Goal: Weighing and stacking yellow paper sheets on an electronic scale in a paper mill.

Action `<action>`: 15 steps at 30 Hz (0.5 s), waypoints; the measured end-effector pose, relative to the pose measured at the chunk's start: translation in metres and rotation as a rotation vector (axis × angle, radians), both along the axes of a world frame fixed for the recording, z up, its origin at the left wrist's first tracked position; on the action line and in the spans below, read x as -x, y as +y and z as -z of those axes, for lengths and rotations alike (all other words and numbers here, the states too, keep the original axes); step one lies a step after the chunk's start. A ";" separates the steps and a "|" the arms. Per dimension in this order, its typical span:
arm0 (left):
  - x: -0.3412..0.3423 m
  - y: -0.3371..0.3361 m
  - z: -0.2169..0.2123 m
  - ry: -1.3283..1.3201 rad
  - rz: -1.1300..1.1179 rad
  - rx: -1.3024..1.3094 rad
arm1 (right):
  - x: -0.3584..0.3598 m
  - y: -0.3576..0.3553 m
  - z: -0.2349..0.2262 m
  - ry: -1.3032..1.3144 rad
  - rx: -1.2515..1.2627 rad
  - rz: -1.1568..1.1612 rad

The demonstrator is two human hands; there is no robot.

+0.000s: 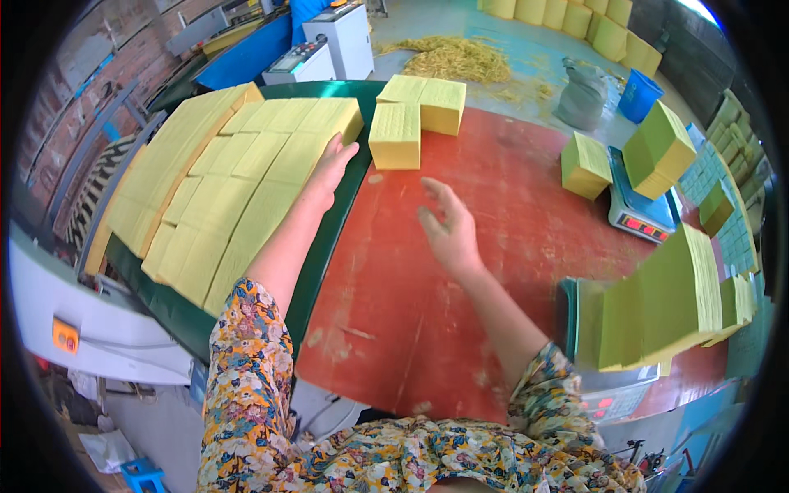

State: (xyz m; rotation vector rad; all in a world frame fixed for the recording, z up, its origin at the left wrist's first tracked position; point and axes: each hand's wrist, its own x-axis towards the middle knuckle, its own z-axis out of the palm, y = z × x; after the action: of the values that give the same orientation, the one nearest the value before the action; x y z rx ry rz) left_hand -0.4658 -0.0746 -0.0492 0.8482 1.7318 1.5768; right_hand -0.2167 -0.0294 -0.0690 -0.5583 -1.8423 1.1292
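Observation:
My left hand (330, 171) lies along the right edge of the rows of yellow paper stacks (255, 164) on the green conveyor belt (323, 271). Its fingers are stretched out and hold nothing; whether they touch the paper I cannot tell. Over the red tabletop (411, 304) hovers my right hand (448, 223), fingers apart, with nothing in it. Just beyond it, a block of yellow paper (395, 148) sits at the table's far left edge. More yellow paper blocks (442, 107) stand right behind that one.
At the right, a digital scale (641, 205) carries a paper stack (657, 152), with another block (586, 166) beside it. A large leaning stack (657, 304) rests on a nearer scale (612, 398). Behind the table are a grey sack (582, 99), a blue bin (639, 94) and a heap of yellow scraps (456, 59).

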 end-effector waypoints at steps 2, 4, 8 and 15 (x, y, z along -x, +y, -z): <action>0.048 0.027 0.009 0.027 0.000 0.011 | 0.036 0.059 0.013 -0.079 -0.103 0.052; 0.081 0.071 0.021 -0.048 0.048 -0.016 | 0.056 0.136 0.028 -0.160 -0.174 0.121; 0.163 0.150 0.056 0.040 0.035 -0.033 | 0.116 0.239 0.004 -0.608 -0.487 0.269; 0.218 0.291 0.113 -0.284 0.272 0.015 | 0.235 0.389 0.016 -0.882 -0.667 0.320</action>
State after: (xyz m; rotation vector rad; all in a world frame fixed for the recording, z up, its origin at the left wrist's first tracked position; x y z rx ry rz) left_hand -0.6833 0.2164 -0.1621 0.7734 1.3645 1.4231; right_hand -0.4513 0.3593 -0.0846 -0.9833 -2.5583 -0.0351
